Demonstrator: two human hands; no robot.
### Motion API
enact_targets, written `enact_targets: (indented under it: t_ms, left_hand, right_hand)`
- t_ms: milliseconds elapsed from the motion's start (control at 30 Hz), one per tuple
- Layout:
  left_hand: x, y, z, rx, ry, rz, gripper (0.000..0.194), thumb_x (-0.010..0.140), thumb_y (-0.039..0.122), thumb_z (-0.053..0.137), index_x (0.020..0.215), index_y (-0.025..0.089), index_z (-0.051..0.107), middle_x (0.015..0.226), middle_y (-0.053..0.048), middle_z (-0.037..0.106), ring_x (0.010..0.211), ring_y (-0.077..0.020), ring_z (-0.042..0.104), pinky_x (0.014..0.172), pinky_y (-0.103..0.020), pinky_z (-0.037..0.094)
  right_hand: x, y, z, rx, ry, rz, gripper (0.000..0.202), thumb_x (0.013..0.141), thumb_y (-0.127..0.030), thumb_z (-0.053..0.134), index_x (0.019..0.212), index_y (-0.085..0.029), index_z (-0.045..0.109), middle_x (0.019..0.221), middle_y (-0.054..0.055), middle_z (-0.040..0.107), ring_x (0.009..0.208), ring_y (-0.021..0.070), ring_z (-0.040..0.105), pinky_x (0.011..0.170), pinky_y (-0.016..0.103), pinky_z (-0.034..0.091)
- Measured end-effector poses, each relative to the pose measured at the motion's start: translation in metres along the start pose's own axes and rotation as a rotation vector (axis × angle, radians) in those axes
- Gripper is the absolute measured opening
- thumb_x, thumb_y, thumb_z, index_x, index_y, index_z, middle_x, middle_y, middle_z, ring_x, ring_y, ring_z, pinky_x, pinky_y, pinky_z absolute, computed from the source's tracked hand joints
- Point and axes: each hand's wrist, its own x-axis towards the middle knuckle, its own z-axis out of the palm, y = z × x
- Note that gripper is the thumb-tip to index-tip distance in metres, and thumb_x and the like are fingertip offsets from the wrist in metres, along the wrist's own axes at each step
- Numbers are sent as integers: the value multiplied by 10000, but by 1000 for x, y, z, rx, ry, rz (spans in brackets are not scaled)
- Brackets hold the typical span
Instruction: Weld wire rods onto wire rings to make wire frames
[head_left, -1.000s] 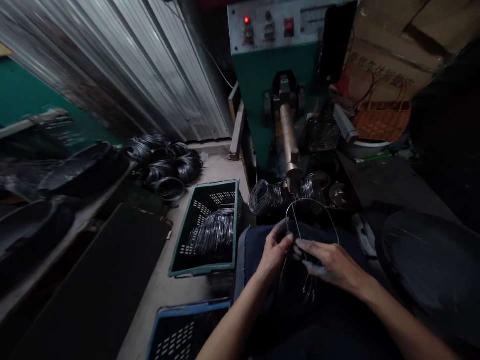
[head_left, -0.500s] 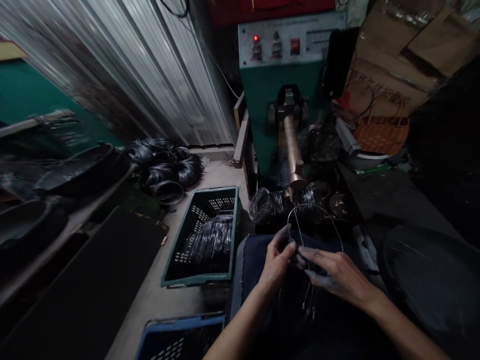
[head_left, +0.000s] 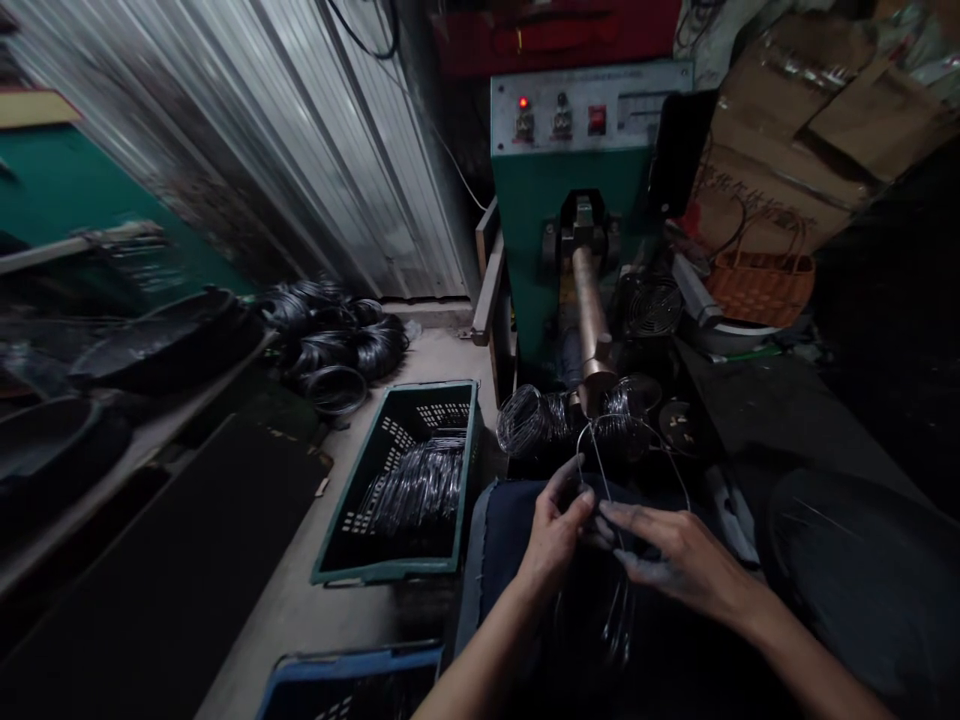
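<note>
My left hand pinches the left side of a thin bent wire hoop between thumb and fingers. Close to its right, my right hand has its fingers closed on the straight part of the same wire. The top of the hoop touches the tip of the copper-coloured machine arm, which slopes down from the green machine. More wire pieces hang in the dark below my hands. Coils of thin wire lie behind the hoop, on both sides of the arm tip.
A green crate with many bent wires stands left of my lap, with a blue crate nearer. Black wire coils lie by the metal wall. At right are a dark round pan and an orange basket.
The camera view has tilted up slightly, so the machine appears lower. Both hands keep their hold on the wire, and the hoop's top stays at the arm tip.
</note>
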Motion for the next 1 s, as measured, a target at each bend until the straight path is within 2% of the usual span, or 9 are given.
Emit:
enact_targets:
  t_ms: [367, 533, 667, 800, 900, 1000]
  left_hand:
    - [10, 0, 0, -38, 19, -15, 690, 693, 348, 758, 1327, 240, 508, 863, -17, 577, 533, -84, 570, 491, -225, 510]
    - [16, -5, -3, -18, 23, 20, 674, 714, 342, 739, 1336, 229, 506, 831, -11, 592, 578, -98, 578, 529, -228, 507]
    - [49, 5, -7, 34, 44, 33, 679, 703, 304, 746, 1331, 208, 507, 833, -31, 643, 558, -94, 578, 564, -238, 512]
    - [96, 31, -7, 10, 52, 90, 668, 713, 263, 720, 1331, 196, 477, 796, -26, 636, 551, -101, 582, 540, -260, 531]
    - [120, 47, -6, 2, 84, 126, 611, 682, 223, 722, 1258, 164, 528, 793, -28, 636, 548, -101, 581, 510, -252, 529]
    - [134, 53, -8, -17, 100, 147, 585, 668, 189, 713, 1226, 152, 544, 782, -26, 637, 539, -98, 581, 486, -228, 509]
  right_hand:
    - [8, 8, -3, 21, 53, -20, 587, 783, -128, 611, 1344, -263, 506, 1291, 28, 590, 1112, 212, 605, 952, 322, 512]
    - [6, 16, 0, -15, 71, -18, 578, 816, -175, 618, 1360, -310, 475, 1279, 1, 599, 1084, 202, 620, 908, 317, 532]
    - [22, 34, -3, -168, 173, -20, 513, 841, -237, 625, 1333, -298, 494, 1229, 17, 632, 1051, 223, 634, 905, 367, 520]
    - [55, 53, -19, -302, 332, -9, 186, 888, -317, 609, 1057, -248, 644, 1022, 47, 702, 962, 248, 654, 964, 480, 440]
    - [77, 64, -29, -243, 421, -55, 137, 914, -311, 570, 970, -210, 643, 1002, 76, 681, 947, 238, 641, 886, 421, 489]
    - [90, 69, -34, -195, 440, -94, 140, 929, -301, 542, 968, -201, 631, 993, 83, 659, 911, 220, 632, 814, 364, 514]
